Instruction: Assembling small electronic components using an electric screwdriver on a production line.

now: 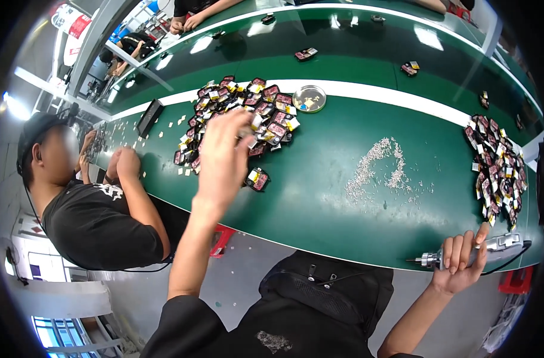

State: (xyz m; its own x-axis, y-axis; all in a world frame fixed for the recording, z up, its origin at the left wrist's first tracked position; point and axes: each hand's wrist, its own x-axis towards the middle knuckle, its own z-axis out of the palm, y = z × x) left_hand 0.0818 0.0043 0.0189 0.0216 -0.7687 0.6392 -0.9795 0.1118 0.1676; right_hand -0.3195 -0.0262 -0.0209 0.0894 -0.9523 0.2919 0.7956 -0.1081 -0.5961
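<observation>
My left hand (224, 156) is over the large pile of small black-framed modules (278, 130) left of centre. Its fingers are loosely bent, with the thumb apart from them and the pile showing through the gap; slight blur softens the fingertips. One module (257, 179) lies at the pile's near edge, just right of my left wrist. My right hand (461, 258) is wrapped around a silver electric screwdriver (503, 243) at the front right edge of the green worktop (319, 209). The screwdriver lies nearly level, its bit pointing left, and a black cord leaves its rear end.
Small screws (373, 170) are scattered right of centre. A second module pile (497, 170) stands at the far right. Beyond the first pile sit a round clear dish (309, 98) and a black tray (149, 118). A co-worker (99, 221) sits at left; a green conveyor (355, 65) carries scattered modules behind.
</observation>
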